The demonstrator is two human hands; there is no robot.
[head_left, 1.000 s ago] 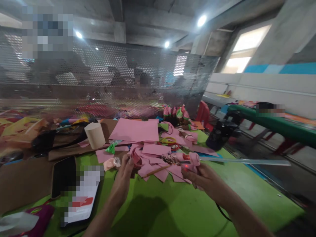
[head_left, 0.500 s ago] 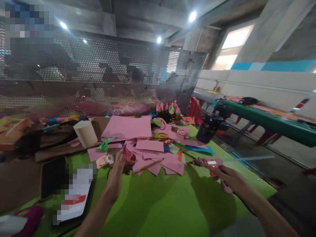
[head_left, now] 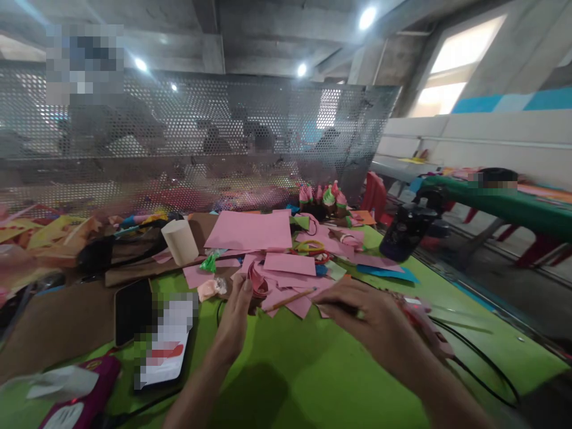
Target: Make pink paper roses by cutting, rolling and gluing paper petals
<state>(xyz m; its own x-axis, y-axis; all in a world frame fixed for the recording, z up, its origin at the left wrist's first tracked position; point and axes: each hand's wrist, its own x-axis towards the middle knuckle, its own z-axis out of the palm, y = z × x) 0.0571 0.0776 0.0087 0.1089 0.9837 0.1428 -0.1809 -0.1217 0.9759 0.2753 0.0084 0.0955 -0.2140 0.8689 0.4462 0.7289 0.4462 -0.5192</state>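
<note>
My left hand (head_left: 236, 313) pinches a curled pink paper strip (head_left: 258, 283) between thumb and fingers, with a dark brown piece just below it. My right hand (head_left: 364, 307) hovers over the right edge of the pink paper scraps, fingers half bent and slightly apart, with nothing visible in them. To the right of that hand lies a pink glue gun (head_left: 426, 328) with a small red light and a black cord, partly hidden by the wrist. A pencil (head_left: 290, 300) rests on the scraps between both hands.
Beyond the hands are pink sheets (head_left: 250, 229), yellow-handled scissors (head_left: 310, 245), a white roll (head_left: 180, 242) and ice-cream-shaped paper pieces (head_left: 328, 196). A dark tumbler (head_left: 406, 229) stands right. Two phones, one a black phone (head_left: 134, 313), lie left. A perforated metal screen (head_left: 268, 149) closes the back.
My right hand has let go of the glue gun, now lying at the right, and moved left toward my left hand. The left hand keeps the pink strip. The view has shifted slightly left.
</note>
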